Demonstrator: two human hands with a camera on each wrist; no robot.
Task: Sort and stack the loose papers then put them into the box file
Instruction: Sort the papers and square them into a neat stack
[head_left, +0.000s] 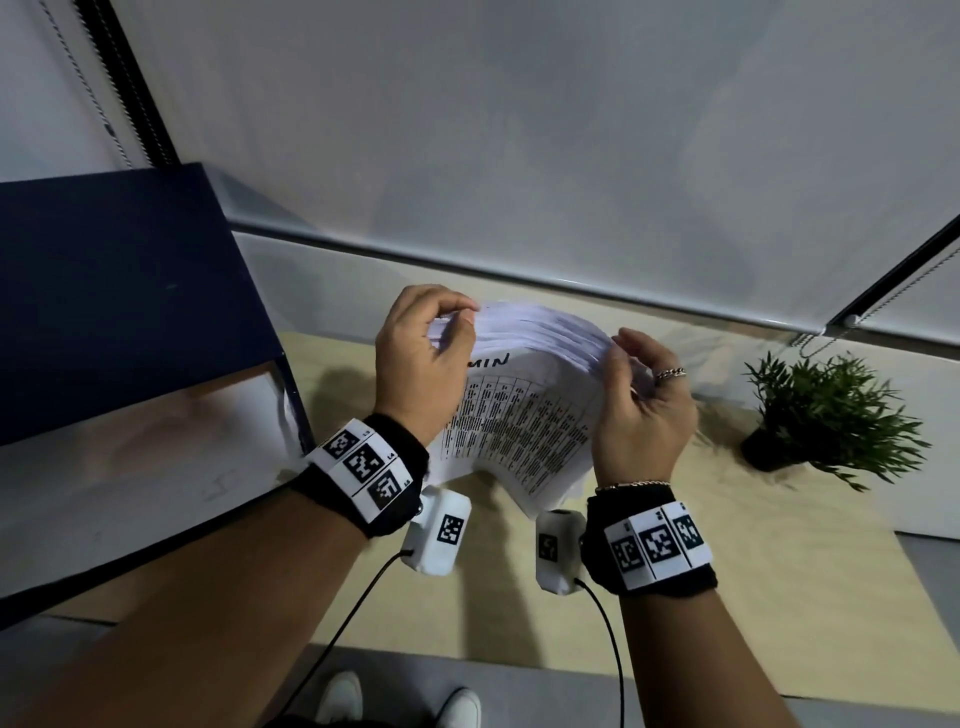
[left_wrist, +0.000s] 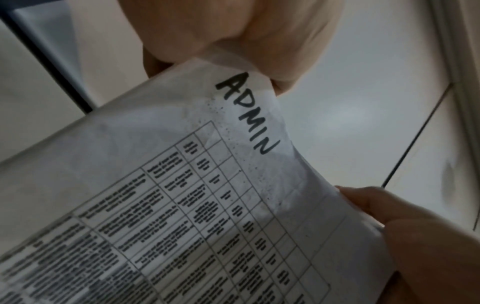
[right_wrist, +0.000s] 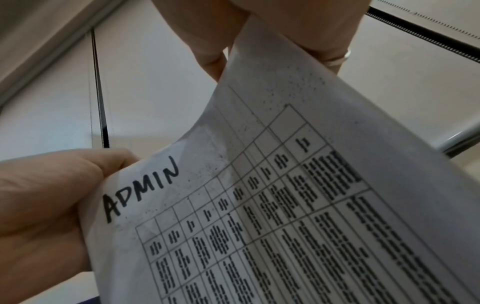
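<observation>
I hold a stack of white papers (head_left: 524, 415) upright above the wooden table (head_left: 779, 571), its top edge bowed and fanned. The front sheet carries a printed table and the handwritten word ADMIN (left_wrist: 246, 115) (right_wrist: 140, 189). My left hand (head_left: 431, 358) grips the stack's upper left corner, fingers curled over the top edge. My right hand (head_left: 644, 395) grips the upper right corner, thumb in front. The dark blue box file (head_left: 119, 291) lies open at the left, its pale inside (head_left: 130, 478) facing up.
A small potted green plant (head_left: 826, 415) stands on the table to the right of the hands. A white roller blind (head_left: 519, 130) with a beaded cord (head_left: 893, 291) hangs behind the table. White shoes (head_left: 400, 701) show on the floor below.
</observation>
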